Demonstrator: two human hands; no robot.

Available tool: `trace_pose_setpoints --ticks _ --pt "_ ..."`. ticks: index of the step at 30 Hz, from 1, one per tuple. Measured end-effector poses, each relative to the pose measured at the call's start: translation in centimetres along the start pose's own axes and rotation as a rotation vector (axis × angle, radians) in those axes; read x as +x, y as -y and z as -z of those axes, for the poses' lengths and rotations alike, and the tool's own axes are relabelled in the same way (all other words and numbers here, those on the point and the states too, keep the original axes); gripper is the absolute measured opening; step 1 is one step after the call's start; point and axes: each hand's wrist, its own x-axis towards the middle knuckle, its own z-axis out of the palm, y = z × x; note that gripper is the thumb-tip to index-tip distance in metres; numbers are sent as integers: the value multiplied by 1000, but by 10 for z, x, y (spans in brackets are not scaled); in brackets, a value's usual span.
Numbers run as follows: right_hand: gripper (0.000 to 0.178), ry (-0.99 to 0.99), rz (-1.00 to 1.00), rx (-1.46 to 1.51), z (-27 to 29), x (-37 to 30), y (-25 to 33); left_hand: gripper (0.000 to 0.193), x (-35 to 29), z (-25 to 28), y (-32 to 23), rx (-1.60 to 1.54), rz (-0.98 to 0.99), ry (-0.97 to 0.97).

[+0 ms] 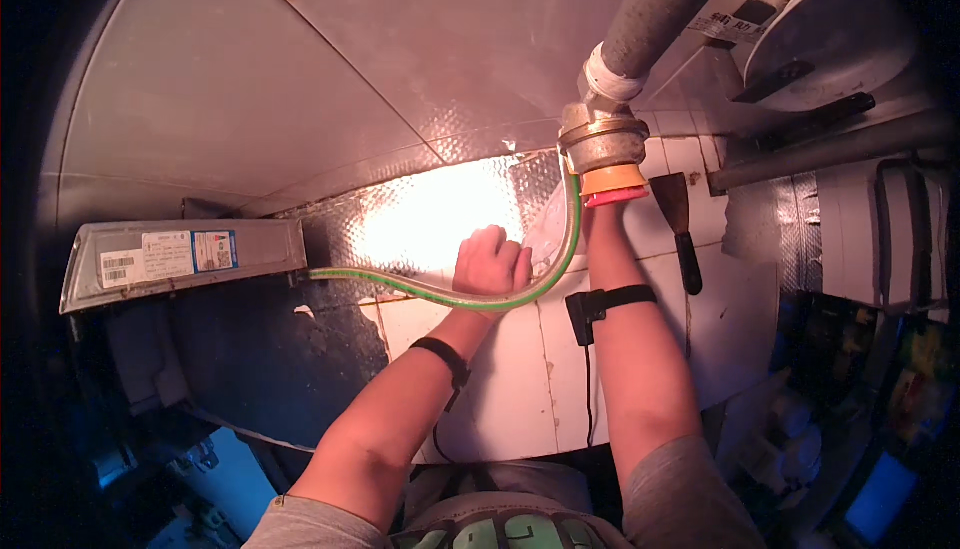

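Observation:
My left hand [490, 261] is over the far part of the white-tiled counter, its fingers curled in. What they hold, if anything, is hidden. Just right of its knuckles lies a crumpled, pinkish see-through sheet or bag [546, 237], partly behind the hose. My right forearm [625, 324] reaches forward beneath a brass valve [606, 141] with a yellow and red fitting. That valve covers my right hand, so its fingers do not show. A clear hose with a green stripe [470, 301] loops from the valve across my left wrist.
A spatula [680, 234] with a black handle is right of my right forearm. Bright light glares off silver foil [335, 224] along the wall. A grey metal panel with labels [185, 264] is at the left. A pan [835, 44] hangs at the upper right near a pipe [840, 152].

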Motion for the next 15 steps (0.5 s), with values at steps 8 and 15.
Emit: trace_pose_setpoints --ticks 8,15 --pt "19 110 -75 51 8 0 5 17 -1 -2 2 6 2 8" --pt "19 80 -57 30 14 1 8 17 -2 -1 1 23 10 28"
